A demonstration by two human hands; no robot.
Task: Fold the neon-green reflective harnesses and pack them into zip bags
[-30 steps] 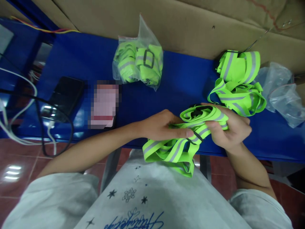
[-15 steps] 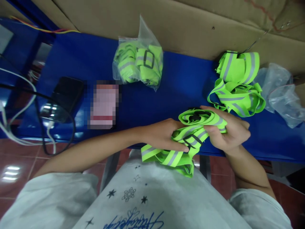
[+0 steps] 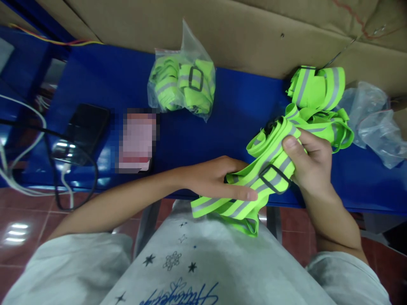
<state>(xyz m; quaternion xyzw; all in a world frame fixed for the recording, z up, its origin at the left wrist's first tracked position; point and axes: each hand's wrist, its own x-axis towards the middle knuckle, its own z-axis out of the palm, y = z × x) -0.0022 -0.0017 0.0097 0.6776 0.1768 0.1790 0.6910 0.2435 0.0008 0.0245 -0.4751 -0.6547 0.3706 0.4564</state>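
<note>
A neon green reflective strap [image 3: 244, 205] with grey stripes and a black buckle is stretched between my hands in front of my body. My left hand [image 3: 222, 180] grips its lower folds, thumb on top and the other fingers hidden behind. At the upper right, my right hand [image 3: 310, 156] pinches the bundled end, with the thumb pressed on the front. The rectangular black buckle [image 3: 275, 178] lies between the two hands. Loose loops hang below my left hand over my shirt. Just behind my right hand, another loose green strap [image 3: 337, 127] rests on the table.
The blue table [image 3: 248, 95] holds a rolled green strap [image 3: 333, 87] at the back right, beside crumpled clear bags [image 3: 380, 131]. A clear bag of green straps [image 3: 182, 84] stands at the back. Leftward are a blurred-out phone-shaped item [image 3: 136, 142], a black phone [image 3: 89, 127] and cables [image 3: 46, 140].
My right hand has turned and tilted the bundled end upward, so the strap lies more drawn out and its buckle shows larger. My left hand has barely moved.
</note>
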